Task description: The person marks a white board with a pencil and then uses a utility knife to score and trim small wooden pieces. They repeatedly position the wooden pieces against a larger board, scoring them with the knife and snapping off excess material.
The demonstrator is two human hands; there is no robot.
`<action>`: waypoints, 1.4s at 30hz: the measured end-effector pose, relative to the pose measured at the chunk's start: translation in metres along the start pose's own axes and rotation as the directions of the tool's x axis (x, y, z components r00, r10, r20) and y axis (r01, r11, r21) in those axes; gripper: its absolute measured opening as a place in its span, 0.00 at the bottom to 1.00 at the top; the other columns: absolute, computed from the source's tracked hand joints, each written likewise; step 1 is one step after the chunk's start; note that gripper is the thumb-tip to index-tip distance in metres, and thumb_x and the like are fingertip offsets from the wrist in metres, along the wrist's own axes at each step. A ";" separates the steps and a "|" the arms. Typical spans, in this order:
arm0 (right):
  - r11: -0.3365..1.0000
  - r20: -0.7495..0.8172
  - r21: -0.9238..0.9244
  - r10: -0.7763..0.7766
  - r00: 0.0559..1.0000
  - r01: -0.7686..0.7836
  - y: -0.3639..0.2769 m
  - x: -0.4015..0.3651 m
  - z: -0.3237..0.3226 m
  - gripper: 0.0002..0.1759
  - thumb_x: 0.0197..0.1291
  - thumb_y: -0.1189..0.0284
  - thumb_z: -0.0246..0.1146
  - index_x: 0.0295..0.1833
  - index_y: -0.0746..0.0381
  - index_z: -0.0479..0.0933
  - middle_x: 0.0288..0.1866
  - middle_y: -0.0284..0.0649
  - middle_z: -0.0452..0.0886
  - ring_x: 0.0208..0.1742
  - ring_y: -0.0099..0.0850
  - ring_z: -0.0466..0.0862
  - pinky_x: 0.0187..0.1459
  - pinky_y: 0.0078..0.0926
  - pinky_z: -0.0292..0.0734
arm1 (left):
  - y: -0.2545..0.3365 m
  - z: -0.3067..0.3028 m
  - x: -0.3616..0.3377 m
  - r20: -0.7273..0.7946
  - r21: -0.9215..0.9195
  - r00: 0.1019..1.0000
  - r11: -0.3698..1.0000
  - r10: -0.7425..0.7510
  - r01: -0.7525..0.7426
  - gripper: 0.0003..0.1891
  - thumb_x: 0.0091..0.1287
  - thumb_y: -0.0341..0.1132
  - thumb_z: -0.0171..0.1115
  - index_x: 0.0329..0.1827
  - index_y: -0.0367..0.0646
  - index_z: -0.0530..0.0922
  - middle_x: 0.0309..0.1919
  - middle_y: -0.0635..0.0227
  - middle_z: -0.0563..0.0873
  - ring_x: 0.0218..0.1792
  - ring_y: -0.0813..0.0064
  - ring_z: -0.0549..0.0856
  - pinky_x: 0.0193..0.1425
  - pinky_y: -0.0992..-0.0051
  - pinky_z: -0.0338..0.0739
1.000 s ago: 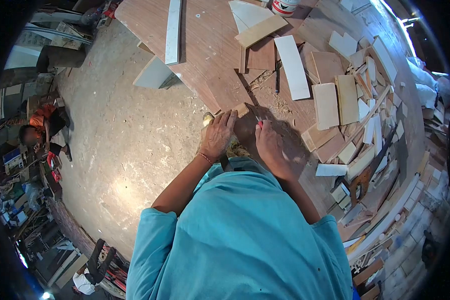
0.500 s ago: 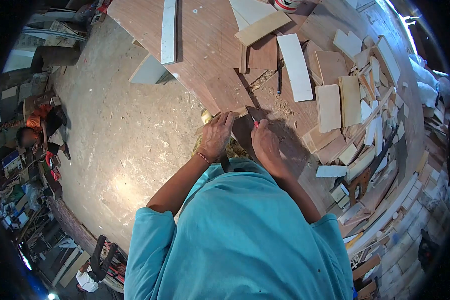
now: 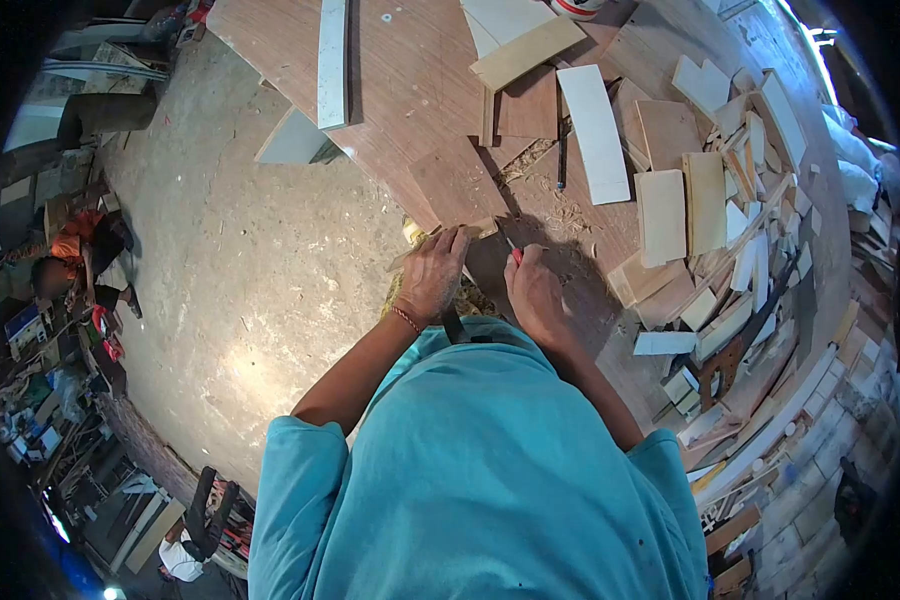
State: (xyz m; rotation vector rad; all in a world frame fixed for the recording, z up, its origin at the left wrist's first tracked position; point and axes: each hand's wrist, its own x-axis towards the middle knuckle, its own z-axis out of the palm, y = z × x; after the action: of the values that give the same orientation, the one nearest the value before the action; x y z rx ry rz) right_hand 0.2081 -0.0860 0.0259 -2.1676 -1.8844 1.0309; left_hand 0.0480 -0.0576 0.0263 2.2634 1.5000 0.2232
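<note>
My left hand [image 3: 432,272] presses on a small piece of wood [image 3: 484,228] at the corner of the wooden work table [image 3: 410,120]. Its fingers lie close together over the piece. My right hand [image 3: 536,290] is closed round the red handle of a thin-bladed tool [image 3: 515,255]. The blade points up and left, its tip close to the right end of the piece. Wood shavings [image 3: 570,212] lie to the right of the tool. A dark pencil-like stick [image 3: 562,160] rests beyond them.
A long white board [image 3: 334,65] lies on the table. White and tan boards [image 3: 595,135] and a heap of offcuts [image 3: 740,230] cover the right side. At far left a person [image 3: 80,255] sits low beside clutter. A white bucket [image 3: 577,8] stands at the top.
The tool has shifted slightly, its blade now tilting more to the left. My left hand stays nearly in place on the wood.
</note>
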 end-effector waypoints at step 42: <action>0.581 0.060 0.813 -0.028 0.998 -0.032 0.000 0.016 -0.035 0.12 0.57 0.67 0.59 0.38 0.65 0.69 0.21 0.31 0.72 0.17 0.18 0.71 0.18 0.17 0.65 | -0.023 -0.046 0.029 0.189 -0.520 0.954 0.801 -0.231 0.297 0.15 0.51 0.26 0.63 0.42 0.31 0.75 0.33 0.63 0.83 0.33 0.78 0.80 0.40 0.77 0.74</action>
State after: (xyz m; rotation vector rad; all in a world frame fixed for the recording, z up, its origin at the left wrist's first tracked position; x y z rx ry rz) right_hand 0.2267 -0.0590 0.0456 -1.5577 -1.0247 1.5732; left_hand 0.0242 -0.0118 0.0556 1.5713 1.4433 0.3732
